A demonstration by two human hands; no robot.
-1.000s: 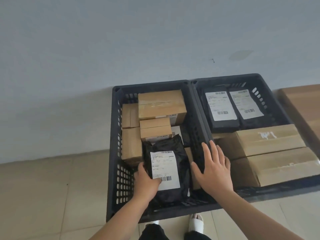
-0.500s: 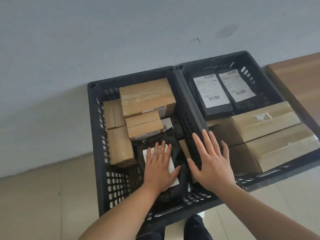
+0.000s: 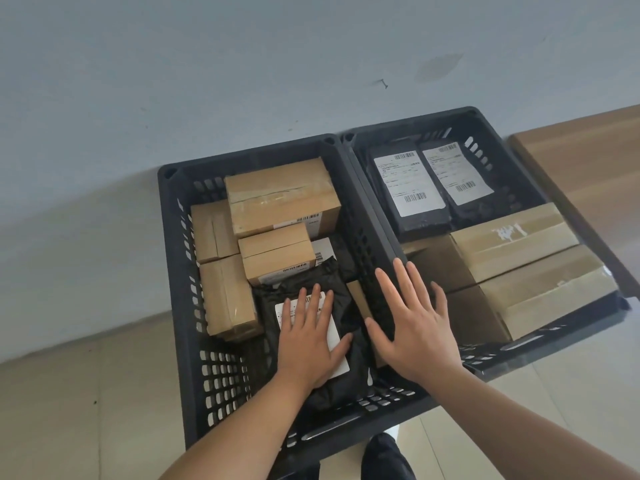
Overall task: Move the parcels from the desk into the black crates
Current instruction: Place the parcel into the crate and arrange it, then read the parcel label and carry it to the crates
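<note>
A black bag (image 3: 341, 344) is being pressed flat at the near edge of the left crate (image 3: 173, 271) by the spread left hand (image 3: 308, 341), the right hand (image 3: 415, 327) held wide, empty; release and return to the desk (image 3: 588, 161) are judged next.

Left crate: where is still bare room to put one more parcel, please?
Little bare room. The left crate is crowded: cardboard boxes fill the far part and the left hand presses a black bag. A dark gap shows between the bag and the near-left wall.
</note>
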